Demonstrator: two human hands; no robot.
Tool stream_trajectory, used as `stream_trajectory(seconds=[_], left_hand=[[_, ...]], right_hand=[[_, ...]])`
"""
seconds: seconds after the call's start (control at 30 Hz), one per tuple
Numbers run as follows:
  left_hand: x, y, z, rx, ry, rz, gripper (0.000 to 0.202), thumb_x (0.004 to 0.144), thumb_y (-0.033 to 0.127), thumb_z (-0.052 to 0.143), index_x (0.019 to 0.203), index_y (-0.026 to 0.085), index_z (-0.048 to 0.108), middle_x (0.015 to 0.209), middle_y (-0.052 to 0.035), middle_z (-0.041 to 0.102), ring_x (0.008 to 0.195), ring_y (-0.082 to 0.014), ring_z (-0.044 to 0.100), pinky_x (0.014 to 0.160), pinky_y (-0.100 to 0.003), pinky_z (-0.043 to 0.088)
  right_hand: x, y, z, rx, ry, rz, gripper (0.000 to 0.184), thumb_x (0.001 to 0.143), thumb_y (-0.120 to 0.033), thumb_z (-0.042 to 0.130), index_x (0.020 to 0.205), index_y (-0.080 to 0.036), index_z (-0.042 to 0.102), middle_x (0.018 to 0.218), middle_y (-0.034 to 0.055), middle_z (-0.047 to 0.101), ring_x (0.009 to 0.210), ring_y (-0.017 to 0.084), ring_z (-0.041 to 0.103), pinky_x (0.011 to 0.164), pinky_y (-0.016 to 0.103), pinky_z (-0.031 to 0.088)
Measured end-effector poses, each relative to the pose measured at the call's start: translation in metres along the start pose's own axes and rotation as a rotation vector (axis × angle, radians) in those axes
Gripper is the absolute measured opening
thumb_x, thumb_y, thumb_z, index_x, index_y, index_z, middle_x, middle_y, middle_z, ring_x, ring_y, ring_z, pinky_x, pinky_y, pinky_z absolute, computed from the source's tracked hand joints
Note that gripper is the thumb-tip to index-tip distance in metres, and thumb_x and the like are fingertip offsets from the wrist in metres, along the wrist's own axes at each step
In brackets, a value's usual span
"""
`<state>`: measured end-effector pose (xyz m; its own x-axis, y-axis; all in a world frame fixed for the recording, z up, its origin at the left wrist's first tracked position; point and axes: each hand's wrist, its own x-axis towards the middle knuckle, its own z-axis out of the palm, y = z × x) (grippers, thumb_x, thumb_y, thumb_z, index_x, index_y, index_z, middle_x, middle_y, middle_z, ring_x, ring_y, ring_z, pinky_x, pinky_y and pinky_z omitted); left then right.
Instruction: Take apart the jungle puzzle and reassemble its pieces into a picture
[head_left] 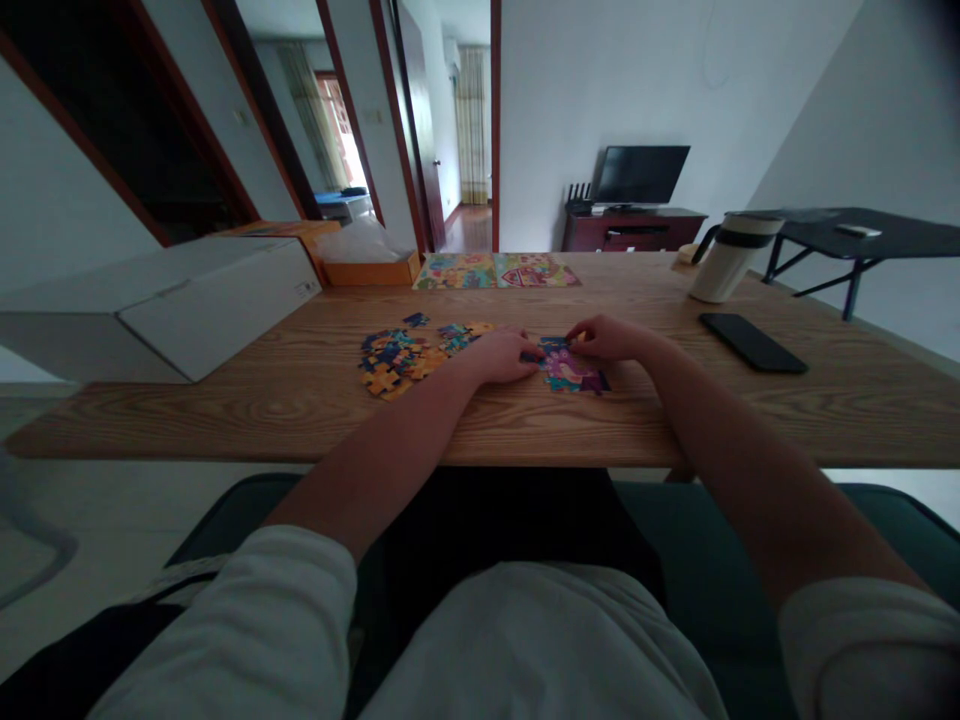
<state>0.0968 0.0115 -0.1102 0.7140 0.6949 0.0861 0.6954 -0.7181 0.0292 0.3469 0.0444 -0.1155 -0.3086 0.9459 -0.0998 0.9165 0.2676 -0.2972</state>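
A partly joined jigsaw puzzle (pixel 571 372), pink, purple and teal, lies flat on the wooden table in front of me. At its left edge my left hand (pixel 506 355) has its fingers closed on a dark blue puzzle piece (pixel 532 356). My right hand (pixel 611 338) rests at the puzzle's upper right, thumb and fingers pinched at a small piece along the top edge, mostly covered by the fingertips. Left of my left hand is a pile of loose puzzle pieces (pixel 397 358), orange and dark blue, partly hidden behind my forearm.
A white box (pixel 225 290) stands at the table's left, beside an orange box (pixel 375 272) with clear plastic in it. Colourful picture sheets (pixel 495 271) lie at the far edge. To the right are a black phone (pixel 752 342) and a cream tumbler (pixel 731 262).
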Motion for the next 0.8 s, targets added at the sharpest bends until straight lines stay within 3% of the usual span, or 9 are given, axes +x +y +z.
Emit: stream_trajectory(seconds=[0.2, 0.5, 0.63, 0.73, 0.8], left_hand=[[0.003, 0.001, -0.001, 0.062, -0.037, 0.029, 0.042, 0.097, 0.041, 0.051, 0.133, 0.032, 0.07, 0.125, -0.0071, 0.069, 0.118, -0.0243, 0.061, 0.107, -0.037, 0.041], [0.003, 0.007, -0.005, 0.09, -0.083, -0.008, 0.042, 0.096, 0.043, 0.05, 0.133, 0.034, 0.069, 0.13, -0.0068, 0.069, 0.121, -0.0269, 0.062, 0.107, -0.039, 0.042], [0.0, -0.02, -0.031, -0.051, -0.145, -0.034, 0.047, 0.098, 0.037, 0.049, 0.144, 0.031, 0.059, 0.15, -0.0038, 0.058, 0.135, -0.0208, 0.053, 0.113, -0.03, 0.036], [-0.017, -0.057, -0.05, -0.09, -0.02, -0.221, 0.06, 0.096, 0.034, 0.052, 0.155, 0.029, 0.044, 0.16, -0.0046, 0.046, 0.142, -0.0213, 0.046, 0.116, -0.03, 0.032], [-0.034, -0.08, -0.054, -0.107, 0.03, -0.383, 0.06, 0.096, 0.033, 0.052, 0.155, 0.026, 0.045, 0.156, -0.0064, 0.051, 0.138, -0.0223, 0.051, 0.113, -0.029, 0.036]], right_hand=[[0.001, 0.005, 0.0, 0.045, 0.018, -0.007, 0.032, 0.089, -0.036, 0.068, 0.115, -0.021, 0.08, 0.088, 0.0051, 0.076, 0.07, 0.015, 0.062, 0.064, 0.024, 0.046], [-0.001, 0.008, -0.003, 0.085, -0.056, -0.06, 0.041, 0.086, -0.04, 0.066, 0.122, -0.023, 0.078, 0.08, 0.0024, 0.077, 0.068, 0.017, 0.062, 0.063, 0.026, 0.047], [-0.003, 0.003, -0.003, 0.093, -0.079, -0.09, 0.041, 0.087, -0.038, 0.066, 0.122, -0.022, 0.078, 0.082, 0.0032, 0.077, 0.069, 0.017, 0.062, 0.066, 0.027, 0.047], [-0.002, 0.002, -0.002, 0.059, -0.03, -0.098, 0.038, 0.089, -0.035, 0.065, 0.121, -0.02, 0.079, 0.086, 0.0048, 0.078, 0.071, 0.017, 0.064, 0.067, 0.026, 0.047], [-0.001, 0.004, -0.001, 0.027, -0.002, -0.089, 0.036, 0.089, -0.034, 0.064, 0.12, -0.021, 0.079, 0.087, 0.0052, 0.079, 0.072, 0.018, 0.065, 0.067, 0.026, 0.048]])
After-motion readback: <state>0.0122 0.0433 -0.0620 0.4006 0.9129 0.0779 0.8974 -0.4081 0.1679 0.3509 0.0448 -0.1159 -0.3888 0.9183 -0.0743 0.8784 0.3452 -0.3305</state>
